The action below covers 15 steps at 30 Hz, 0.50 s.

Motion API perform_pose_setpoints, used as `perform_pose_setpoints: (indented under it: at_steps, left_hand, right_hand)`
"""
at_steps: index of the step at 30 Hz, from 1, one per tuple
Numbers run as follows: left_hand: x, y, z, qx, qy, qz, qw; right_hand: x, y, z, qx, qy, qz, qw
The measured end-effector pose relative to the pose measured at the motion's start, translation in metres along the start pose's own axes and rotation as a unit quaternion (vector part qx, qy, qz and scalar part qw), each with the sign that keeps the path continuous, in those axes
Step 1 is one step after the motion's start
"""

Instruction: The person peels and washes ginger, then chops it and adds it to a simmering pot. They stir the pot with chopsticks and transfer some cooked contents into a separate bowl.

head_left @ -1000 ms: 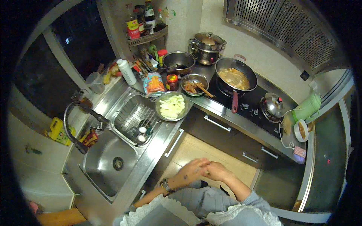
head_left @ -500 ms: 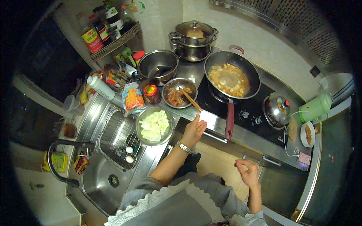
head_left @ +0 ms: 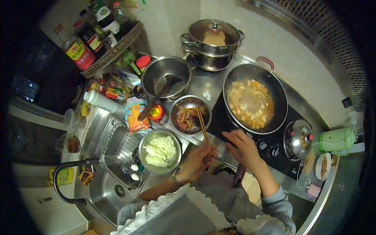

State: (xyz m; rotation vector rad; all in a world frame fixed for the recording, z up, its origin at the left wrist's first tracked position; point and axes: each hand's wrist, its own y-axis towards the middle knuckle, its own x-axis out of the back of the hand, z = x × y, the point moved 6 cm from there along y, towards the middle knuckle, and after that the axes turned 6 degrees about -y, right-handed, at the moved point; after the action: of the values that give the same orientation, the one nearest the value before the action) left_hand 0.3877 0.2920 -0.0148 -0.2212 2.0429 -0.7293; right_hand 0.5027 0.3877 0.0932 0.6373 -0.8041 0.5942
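Note:
My left hand (head_left: 197, 163) is closed round the handle ends of a pair of wooden chopsticks (head_left: 203, 127) at the counter edge. Their tips rest in a steel bowl (head_left: 210, 119) with reddish-brown strips of food (head_left: 188, 119). To the right is my right hand (head_left: 243, 149), its fingers apart and holding nothing. It hovers over the near edge of the hob, above the handle of the dark wok (head_left: 284, 100). In that wok is a pale orange stew (head_left: 250, 103) with a brownish powdery patch on top.
A steel bowl (head_left: 179, 158) of chopped cabbage stands left, beside the sink (head_left: 105, 199) and a wire rack (head_left: 113, 156) with two eggs. Behind are a pot (head_left: 145, 80) with a wooden-handled ladle (head_left: 154, 103), and a lidded steamer (head_left: 213, 58). A lidded pan (head_left: 295, 137) sits right.
My left hand has taken hold of the chopsticks, which now point more toward me. My right hand has risen from low at the right to the hob's edge, and its fingers have spread.

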Motion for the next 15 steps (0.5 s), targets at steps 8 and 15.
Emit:
perform_pose_setpoints:
  at_steps: [8, 15]
  left_hand:
    - [-0.080, -0.025, 0.008, 0.005, 0.244, 0.039, 0.969]
    - [-0.081, 0.011, 0.027, -0.244, 0.349, -0.018, 0.905]
  right_hand:
    - [-0.010, 0.023, -0.012, 0.095, 0.019, 0.021, 0.995]
    - [0.105, -0.016, -0.143, -0.047, -0.014, -0.253, 0.966]
